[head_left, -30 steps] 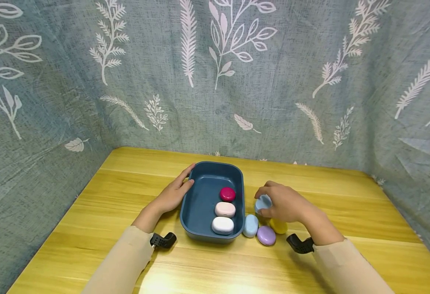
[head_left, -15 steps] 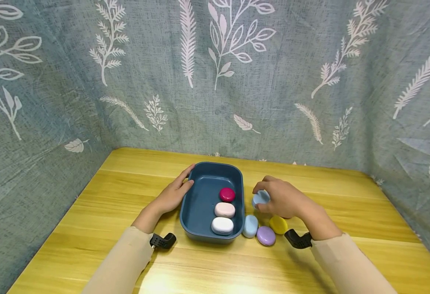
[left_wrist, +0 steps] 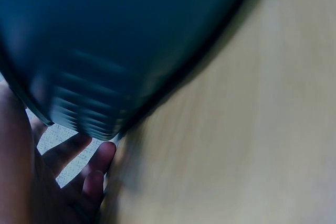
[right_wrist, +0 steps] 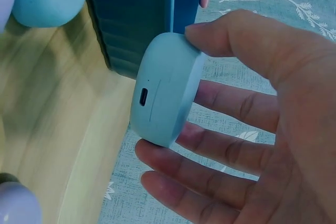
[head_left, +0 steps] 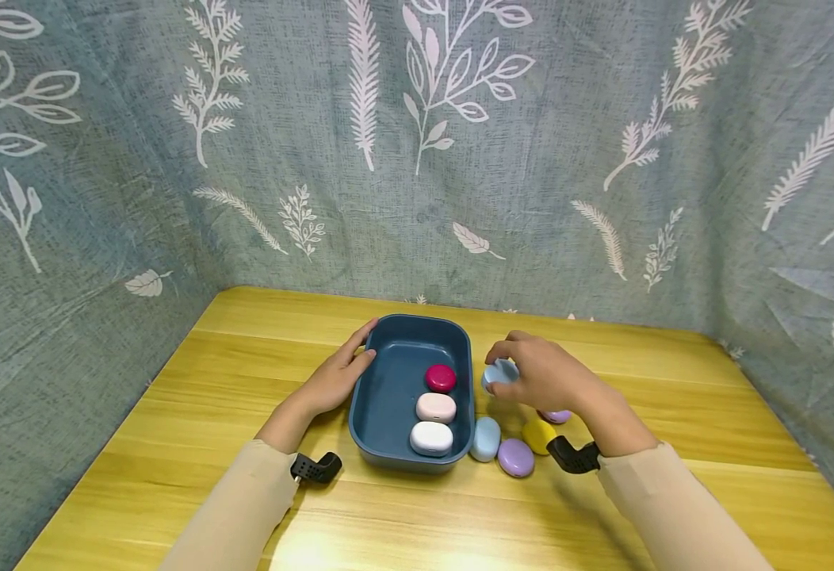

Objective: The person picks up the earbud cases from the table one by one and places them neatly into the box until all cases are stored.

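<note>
My right hand (head_left: pixel 548 373) pinches a light-blue earbud case (right_wrist: pixel 165 90) between thumb and fingers, just right of a dark-blue bin (head_left: pixel 388 396). A small port slot shows on the case's side in the right wrist view. My left hand (head_left: pixel 338 377) rests along the bin's left wall, its thumb at the rim; in the left wrist view its fingers (left_wrist: pixel 102 156) lie against the ribbed outer wall. Inside the bin, along the right side, a round crimson case (head_left: pixel 441 378), a pale-pink earbud case (head_left: pixel 436 408) and a white earbud case (head_left: pixel 431 438) sit in a column.
Another light-blue earbud case (head_left: pixel 486 439) lies beside the bin's right wall. Around it are a purple round case (head_left: pixel 516 458) and a yellow round case (head_left: pixel 538 436). A second purple case (head_left: pixel 556 415) is partly covered by my right hand. Behind the wooden table (head_left: pixel 246 317) hangs a leaf-patterned curtain (head_left: pixel 403 230).
My right hand has carried the light-blue earbud case up and left, closer to the bin, uncovering the yellow case and part of a second purple one. The left hand stays put.
</note>
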Demonstrator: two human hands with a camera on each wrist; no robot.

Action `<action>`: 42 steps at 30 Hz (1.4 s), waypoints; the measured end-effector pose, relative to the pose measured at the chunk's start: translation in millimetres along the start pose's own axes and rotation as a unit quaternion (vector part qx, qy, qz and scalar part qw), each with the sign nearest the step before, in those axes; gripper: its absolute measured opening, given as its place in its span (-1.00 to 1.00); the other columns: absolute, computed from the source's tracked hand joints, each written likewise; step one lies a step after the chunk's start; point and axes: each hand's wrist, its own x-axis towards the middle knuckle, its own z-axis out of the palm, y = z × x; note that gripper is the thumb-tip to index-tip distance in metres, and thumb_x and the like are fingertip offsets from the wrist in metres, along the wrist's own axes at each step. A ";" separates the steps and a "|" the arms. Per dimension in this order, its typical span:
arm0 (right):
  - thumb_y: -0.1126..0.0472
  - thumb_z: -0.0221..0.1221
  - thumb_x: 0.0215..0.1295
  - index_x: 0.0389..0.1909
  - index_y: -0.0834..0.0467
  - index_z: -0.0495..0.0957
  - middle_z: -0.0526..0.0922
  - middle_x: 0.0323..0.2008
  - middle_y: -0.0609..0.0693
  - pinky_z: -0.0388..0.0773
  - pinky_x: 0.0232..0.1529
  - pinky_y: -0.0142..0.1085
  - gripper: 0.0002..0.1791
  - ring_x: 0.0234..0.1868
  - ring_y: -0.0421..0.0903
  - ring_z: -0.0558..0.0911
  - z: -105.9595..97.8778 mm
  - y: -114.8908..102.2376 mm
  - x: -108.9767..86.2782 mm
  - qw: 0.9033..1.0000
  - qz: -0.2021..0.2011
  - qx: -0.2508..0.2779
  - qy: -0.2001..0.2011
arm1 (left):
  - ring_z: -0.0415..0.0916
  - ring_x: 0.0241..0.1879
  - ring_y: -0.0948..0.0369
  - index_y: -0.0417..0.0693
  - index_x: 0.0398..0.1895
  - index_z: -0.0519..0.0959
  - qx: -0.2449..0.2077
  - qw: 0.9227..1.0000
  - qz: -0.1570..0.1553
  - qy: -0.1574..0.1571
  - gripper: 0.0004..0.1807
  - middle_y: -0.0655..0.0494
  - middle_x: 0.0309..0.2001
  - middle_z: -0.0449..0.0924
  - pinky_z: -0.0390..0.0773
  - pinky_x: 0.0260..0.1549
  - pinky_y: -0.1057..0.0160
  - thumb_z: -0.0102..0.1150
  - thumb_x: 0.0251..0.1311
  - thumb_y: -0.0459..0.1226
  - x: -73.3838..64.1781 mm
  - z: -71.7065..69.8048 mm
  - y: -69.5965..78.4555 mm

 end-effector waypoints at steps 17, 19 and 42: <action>-0.14 0.26 0.22 -0.02 -0.04 0.62 0.53 -0.10 -0.14 0.50 -0.14 -0.24 -0.61 -0.26 -0.17 0.54 -6.6 -6.3 10.7 0.999 -0.011 0.004 0.032 | -0.05 0.52 0.09 0.81 0.42 -0.11 -0.001 1.000 -0.007 -0.002 -0.42 0.40 0.53 -0.12 0.06 0.42 -0.16 -0.30 0.37 0.29 -0.5 0.6 2.8; -0.15 0.26 0.21 -0.03 -0.05 0.63 0.53 -0.12 -0.14 0.50 -0.15 -0.24 -0.62 -0.26 -0.16 0.55 -7.0 -7.0 12.2 0.999 -0.015 0.002 0.040 | -0.06 0.52 0.10 0.80 0.42 -0.12 0.000 1.000 -0.005 -0.003 -0.43 0.40 0.53 -0.13 0.05 0.42 -0.16 -0.29 0.38 0.28 -0.2 0.7 2.4; -0.21 0.21 0.25 0.00 -0.05 0.62 0.56 0.01 -0.05 0.51 0.00 -0.11 -0.58 -0.01 -0.03 0.55 -14.2 -18.5 35.8 1.000 0.005 0.014 0.025 | -0.06 0.52 0.00 0.53 0.51 -0.12 0.011 0.999 -0.020 -0.024 -0.42 0.18 0.56 -0.15 0.05 0.42 -0.17 -0.29 0.50 0.07 -17.3 -8.4 41.5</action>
